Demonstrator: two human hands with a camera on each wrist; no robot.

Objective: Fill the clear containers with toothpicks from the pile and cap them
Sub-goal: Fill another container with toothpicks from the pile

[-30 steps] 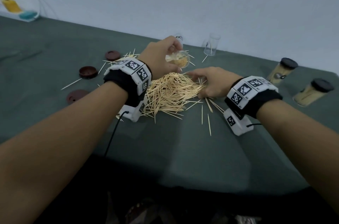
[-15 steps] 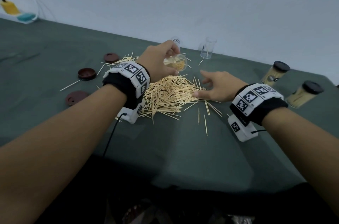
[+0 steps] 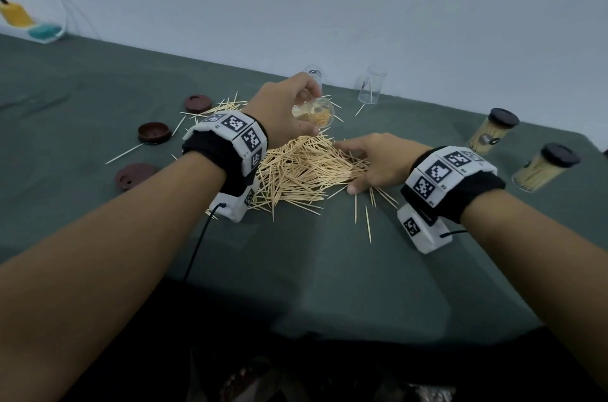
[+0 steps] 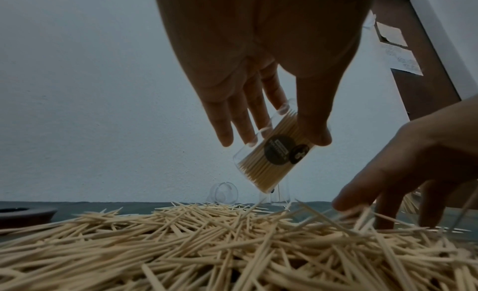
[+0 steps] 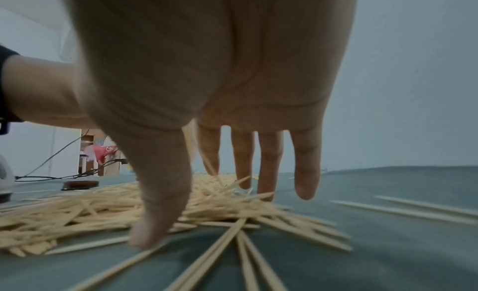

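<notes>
A heap of toothpicks (image 3: 306, 168) (image 4: 232, 244) (image 5: 90, 209) lies mid-table. Above its far edge my left hand (image 3: 289, 105) (image 4: 274, 129) grips a clear container (image 3: 314, 113) (image 4: 274, 158), tilted and partly filled with toothpicks. My right hand (image 3: 362, 164) (image 5: 232, 203) is spread flat over the right side of the heap, fingers straight, thumb tip on the cloth, holding nothing. Two empty clear containers (image 3: 371, 84) (image 3: 314, 72) stand at the far edge. Three dark lids (image 3: 154, 133) (image 3: 197, 103) (image 3: 133, 175) lie to the left.
Two filled, capped containers (image 3: 492, 135) (image 3: 544, 168) lie tilted at the right. Stray toothpicks (image 3: 367, 220) are scattered in front of the heap. The green cloth table (image 3: 312, 286) ends at a near edge below my forearms. A yellow and teal object (image 3: 26, 23) sits far left.
My right hand has gone from curled at the heap's edge to spread flat over it. The left hand keeps the container tilted in about the same place.
</notes>
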